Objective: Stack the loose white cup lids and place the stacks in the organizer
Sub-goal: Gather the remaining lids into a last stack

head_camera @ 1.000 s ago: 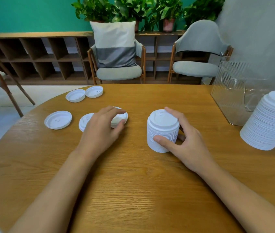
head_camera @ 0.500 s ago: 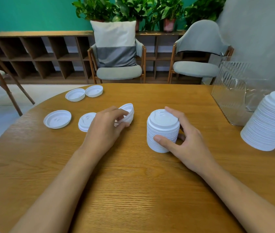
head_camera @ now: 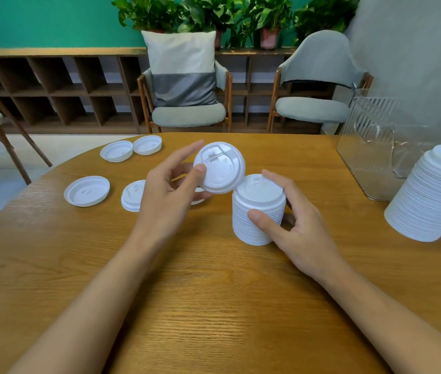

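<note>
Here the left grip pinches a tilted lid above the desk. The right grip curls round the stack, holding it upright.

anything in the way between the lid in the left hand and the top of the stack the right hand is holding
Nothing visible. The left hand pinches the lid tilted, just above and left of the stack. The right hand grips the stack's side, and its top is bare.
</note>
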`<action>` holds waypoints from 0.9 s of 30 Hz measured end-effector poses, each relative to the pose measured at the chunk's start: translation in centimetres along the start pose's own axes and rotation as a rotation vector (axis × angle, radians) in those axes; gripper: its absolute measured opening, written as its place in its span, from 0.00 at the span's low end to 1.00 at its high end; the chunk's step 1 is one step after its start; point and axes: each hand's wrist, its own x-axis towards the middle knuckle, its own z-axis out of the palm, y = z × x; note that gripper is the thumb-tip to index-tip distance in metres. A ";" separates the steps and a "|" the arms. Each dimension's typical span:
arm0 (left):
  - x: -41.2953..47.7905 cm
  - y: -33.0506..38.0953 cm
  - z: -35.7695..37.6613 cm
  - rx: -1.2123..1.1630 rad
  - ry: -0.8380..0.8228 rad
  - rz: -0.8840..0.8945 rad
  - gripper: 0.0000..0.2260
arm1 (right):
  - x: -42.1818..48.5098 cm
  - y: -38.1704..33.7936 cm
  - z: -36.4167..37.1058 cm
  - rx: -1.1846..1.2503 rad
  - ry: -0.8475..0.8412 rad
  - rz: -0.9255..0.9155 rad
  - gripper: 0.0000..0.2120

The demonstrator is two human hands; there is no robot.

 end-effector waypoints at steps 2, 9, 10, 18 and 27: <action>-0.2 -0.1 0.7 -0.011 -0.040 -0.004 0.14 | 0.0 -0.2 0.1 0.000 -0.007 -0.005 0.36; -1.0 -1.1 2.8 0.183 -0.105 0.078 0.09 | 0.0 -0.3 0.2 0.002 -0.025 -0.038 0.39; -1.2 -1.1 3.0 0.212 -0.112 0.079 0.09 | 0.0 -0.2 0.3 0.000 -0.022 -0.041 0.38; -1.8 -0.8 3.8 0.304 -0.139 0.078 0.24 | 0.0 0.0 0.2 0.019 -0.028 -0.038 0.36; -1.8 -0.9 3.9 0.232 -0.205 0.040 0.25 | -0.1 -0.2 0.0 0.040 -0.035 -0.025 0.37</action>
